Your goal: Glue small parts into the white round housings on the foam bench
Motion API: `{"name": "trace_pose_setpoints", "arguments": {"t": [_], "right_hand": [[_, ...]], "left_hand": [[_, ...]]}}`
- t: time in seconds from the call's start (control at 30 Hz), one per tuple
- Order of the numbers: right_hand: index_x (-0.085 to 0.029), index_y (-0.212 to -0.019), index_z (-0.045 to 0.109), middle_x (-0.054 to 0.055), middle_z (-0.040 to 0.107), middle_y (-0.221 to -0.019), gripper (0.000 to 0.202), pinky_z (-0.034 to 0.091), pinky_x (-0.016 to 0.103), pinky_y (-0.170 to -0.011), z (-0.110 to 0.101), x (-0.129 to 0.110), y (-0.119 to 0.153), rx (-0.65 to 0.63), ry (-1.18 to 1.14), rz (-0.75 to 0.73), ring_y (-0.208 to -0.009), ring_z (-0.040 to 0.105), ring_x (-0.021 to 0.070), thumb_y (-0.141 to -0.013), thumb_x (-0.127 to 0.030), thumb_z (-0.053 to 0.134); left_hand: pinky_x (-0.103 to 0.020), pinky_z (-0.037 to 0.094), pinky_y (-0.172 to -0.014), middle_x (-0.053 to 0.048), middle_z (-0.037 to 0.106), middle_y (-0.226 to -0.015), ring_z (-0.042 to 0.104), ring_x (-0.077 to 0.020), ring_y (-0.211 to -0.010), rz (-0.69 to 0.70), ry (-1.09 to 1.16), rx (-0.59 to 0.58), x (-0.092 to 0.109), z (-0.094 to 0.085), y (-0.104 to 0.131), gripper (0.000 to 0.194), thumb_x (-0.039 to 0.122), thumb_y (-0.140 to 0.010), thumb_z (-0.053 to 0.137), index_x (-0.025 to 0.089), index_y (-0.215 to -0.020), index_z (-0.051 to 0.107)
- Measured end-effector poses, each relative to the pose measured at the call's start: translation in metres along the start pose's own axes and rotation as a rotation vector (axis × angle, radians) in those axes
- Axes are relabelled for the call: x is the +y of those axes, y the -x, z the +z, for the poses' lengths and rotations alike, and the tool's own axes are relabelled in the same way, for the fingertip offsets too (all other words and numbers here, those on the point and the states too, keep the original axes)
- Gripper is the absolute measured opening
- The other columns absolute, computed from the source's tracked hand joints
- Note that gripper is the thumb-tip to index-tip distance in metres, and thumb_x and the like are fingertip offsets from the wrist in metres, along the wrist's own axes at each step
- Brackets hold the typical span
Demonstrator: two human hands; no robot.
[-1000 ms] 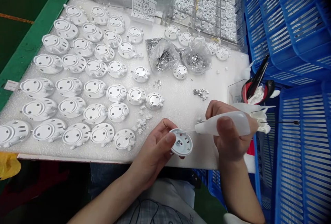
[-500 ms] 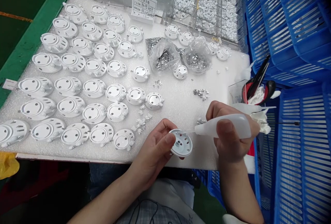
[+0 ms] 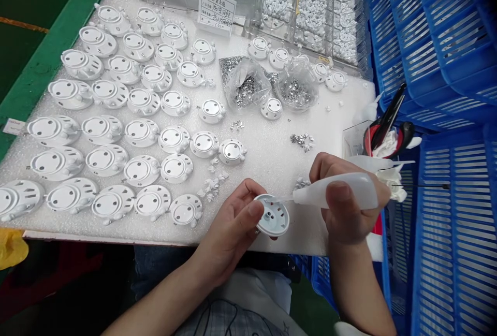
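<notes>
- Gripping a round white part (image 3: 280,226) by its left edge, the left hand (image 3: 238,214) is closed, thumb over the rim and fingers beneath. The part is held tilted above the near side of the counter (image 3: 267,173), hollow face up.
- Right hand (image 3: 344,217): wrapped around a translucent squeeze bottle (image 3: 363,188) lying nearly level, thumb along its wall. Its thin nozzle (image 3: 286,199) points into the part near the far rim; whether the tip touches cannot be told.
- Handling of the part: judged light and stiff, with a smooth surface that may slip. The outer rim is the best hold, keeping fingers out of the hollow.
- Handling of the bottle: judged light and soft-walled, yielding to pressure; best held around the body, since the nozzle looks easily bent.
- Surroundings: similar white parts (image 3: 142,133) stand in rows to the left; small white pieces (image 3: 213,186) lie beside the left hand.
</notes>
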State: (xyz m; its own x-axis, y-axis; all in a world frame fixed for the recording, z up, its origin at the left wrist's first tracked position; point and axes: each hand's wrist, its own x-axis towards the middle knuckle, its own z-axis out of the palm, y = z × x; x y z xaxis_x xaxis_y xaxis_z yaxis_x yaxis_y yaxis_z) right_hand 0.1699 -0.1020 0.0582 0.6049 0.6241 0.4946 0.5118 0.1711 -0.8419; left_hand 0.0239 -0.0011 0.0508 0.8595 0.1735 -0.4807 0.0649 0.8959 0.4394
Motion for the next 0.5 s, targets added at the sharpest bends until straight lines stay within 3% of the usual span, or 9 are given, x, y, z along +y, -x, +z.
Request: {"name": "trace_pose_setpoints", "arguments": {"t": [0.33,0.5], "right_hand": [[-0.022,-0.061,0.044,-0.005,0.033,-0.055,0.047,0.024,0.031,-0.049,-0.0001,0.0020,0.0010,0.007,-0.012,-0.016,-0.049,0.032,0.0100,-0.100,-0.034,0.065],[-0.022,-0.059,0.042,-0.005,0.032,-0.056,0.056,0.025,0.030,-0.045,0.0004,0.0025,-0.0066,0.120,-0.094,0.106,-0.048,0.032,0.0102,-0.098,-0.055,0.065]], "left_hand": [[-0.020,0.044,-0.061,0.003,0.060,-0.073,0.058,-0.0105,-0.065,-0.003,-0.014,-0.004,-0.0007,-0.0004,-0.0005,0.056,0.063,-0.073,0.092,0.018,-0.084,0.061],[-0.020,0.045,-0.060,0.002,0.061,-0.075,0.059,-0.0115,-0.066,0.007,-0.010,-0.010,-0.0006,-0.0012,-0.0013,0.055,0.062,-0.074,0.092,0.018,-0.086,0.062]]}}
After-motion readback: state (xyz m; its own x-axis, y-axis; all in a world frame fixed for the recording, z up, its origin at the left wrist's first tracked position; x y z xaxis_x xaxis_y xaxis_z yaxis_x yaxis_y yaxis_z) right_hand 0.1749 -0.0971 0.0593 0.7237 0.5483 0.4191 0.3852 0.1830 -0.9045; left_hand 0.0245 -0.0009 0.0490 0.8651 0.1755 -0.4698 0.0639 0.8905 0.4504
